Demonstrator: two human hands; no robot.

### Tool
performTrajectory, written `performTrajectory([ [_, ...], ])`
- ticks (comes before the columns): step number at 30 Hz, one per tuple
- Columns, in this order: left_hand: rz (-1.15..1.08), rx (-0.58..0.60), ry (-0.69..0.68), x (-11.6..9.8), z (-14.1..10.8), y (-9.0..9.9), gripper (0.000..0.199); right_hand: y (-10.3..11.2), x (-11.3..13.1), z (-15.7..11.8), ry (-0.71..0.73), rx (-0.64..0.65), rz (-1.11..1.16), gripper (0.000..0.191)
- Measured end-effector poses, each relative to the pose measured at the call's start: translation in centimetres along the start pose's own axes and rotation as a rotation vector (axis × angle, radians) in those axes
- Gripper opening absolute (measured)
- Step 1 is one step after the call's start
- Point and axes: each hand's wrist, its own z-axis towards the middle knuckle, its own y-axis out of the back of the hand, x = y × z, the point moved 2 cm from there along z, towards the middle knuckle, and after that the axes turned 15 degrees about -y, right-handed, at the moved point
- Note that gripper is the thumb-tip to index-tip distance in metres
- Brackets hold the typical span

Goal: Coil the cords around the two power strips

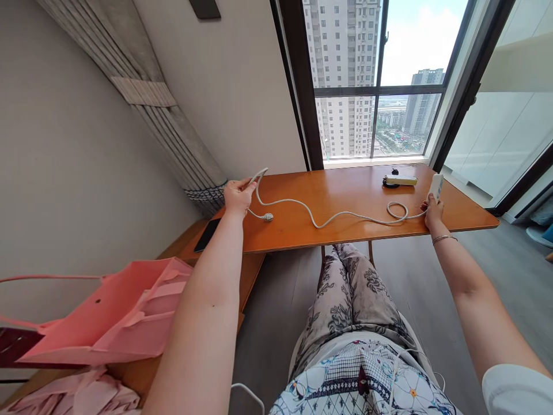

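Observation:
A white cable runs in a wavy line across the orange-brown table, with a loop near its right end. Its plug lies on the tabletop at the left. My left hand is closed on the cable above the table's left part, and a bend of cable sticks up past the fingertips. At the table's right side, my right hand holds a white power strip upright, where the cable's other end meets it.
A pale yellow object with a black item lies at the table's back right. A black phone rests at the left edge. Left of my arm stands a pink bag. Behind the table is a window.

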Motion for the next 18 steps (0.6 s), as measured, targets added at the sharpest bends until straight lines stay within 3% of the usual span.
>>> performTrajectory([
  [5,0.121,0.325,-0.055,0.5,-0.5,0.1,0.015,0.0,0.0,-0.3,-0.006,-0.005,-0.011,0.038],
  [9,0.254,0.583,-0.158,-0.2,-0.5,-0.3,0.003,0.0,-0.1,-0.2,-0.009,-0.01,-0.023,0.037],
  [11,0.345,0.695,-0.224,-0.8,-0.5,-0.5,0.009,0.0,-0.1,-0.2,-0.005,-0.01,-0.028,0.037],
  [14,0.435,0.765,-0.263,-1.3,-1.0,-0.4,0.016,0.0,-0.1,-0.3,0.006,-0.004,-0.026,0.038],
  [18,0.539,0.734,-0.238,-0.6,-1.8,0.4,0.018,0.0,-0.1,-0.5,0.018,0.005,-0.032,0.036],
])
